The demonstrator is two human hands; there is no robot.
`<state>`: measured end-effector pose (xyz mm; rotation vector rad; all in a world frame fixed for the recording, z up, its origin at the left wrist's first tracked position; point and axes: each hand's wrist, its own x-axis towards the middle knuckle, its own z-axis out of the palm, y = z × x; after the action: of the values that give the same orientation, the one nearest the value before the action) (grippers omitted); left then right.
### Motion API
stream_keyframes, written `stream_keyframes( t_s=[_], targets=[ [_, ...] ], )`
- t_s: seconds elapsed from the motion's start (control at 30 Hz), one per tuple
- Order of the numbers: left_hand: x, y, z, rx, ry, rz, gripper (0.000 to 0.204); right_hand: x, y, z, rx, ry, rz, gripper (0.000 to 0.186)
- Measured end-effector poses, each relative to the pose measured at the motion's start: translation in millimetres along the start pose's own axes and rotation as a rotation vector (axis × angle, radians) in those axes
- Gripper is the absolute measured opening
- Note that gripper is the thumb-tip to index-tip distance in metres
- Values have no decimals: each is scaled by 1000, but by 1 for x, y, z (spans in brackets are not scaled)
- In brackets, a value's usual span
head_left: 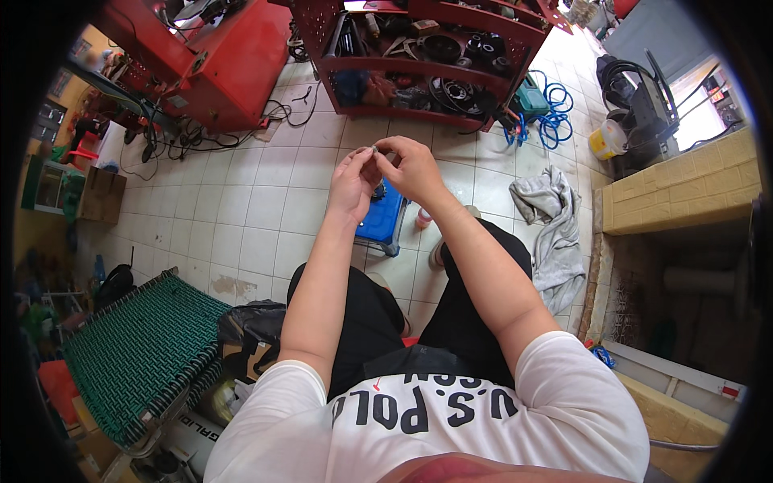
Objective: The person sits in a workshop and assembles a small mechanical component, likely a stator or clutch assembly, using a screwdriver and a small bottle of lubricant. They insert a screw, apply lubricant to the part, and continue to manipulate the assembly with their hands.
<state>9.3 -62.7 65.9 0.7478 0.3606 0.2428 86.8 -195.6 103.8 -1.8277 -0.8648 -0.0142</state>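
Both of my hands meet in front of me, above a small blue plastic stool (378,221). My left hand (352,187) and my right hand (409,167) pinch a tiny greyish piece (374,150) between their fingertips; its kind is too small to make out. On the stool lies a dark small part (378,191), mostly hidden by my hands. A small jar with reddish contents (423,218) stands on the floor just right of the stool.
Ahead is a red tool cart (411,68) loaded with parts; left of it, a red machine (217,80) with cables. At right lie a grey cloth (551,233), a blue hose (555,113) and a yellow-white bucket (607,140). A green woven chair (145,346) stands at left.
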Motion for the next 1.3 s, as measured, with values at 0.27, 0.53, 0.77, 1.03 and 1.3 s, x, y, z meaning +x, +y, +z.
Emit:
stream_keyframes(
  t_s=[0.27,0.53,0.77,1.03,1.3],
  targets=[
    [1,-1,-2,-16,-17,-47,9,0,-1,-7,57,-45,43,23],
    [6,-2,-9,-14,8,-41,10,3,-3,-9,41,-106,86,25],
    [3,2,-1,-44,101,-63,12,8,7,-7,258,199,161,20],
    [11,-4,-9,-21,99,-15,11,4,5,-6,255,34,86,20],
    [9,1,-6,-116,18,32,10,3,-7,-9,199,-14,105,25]
  ],
)
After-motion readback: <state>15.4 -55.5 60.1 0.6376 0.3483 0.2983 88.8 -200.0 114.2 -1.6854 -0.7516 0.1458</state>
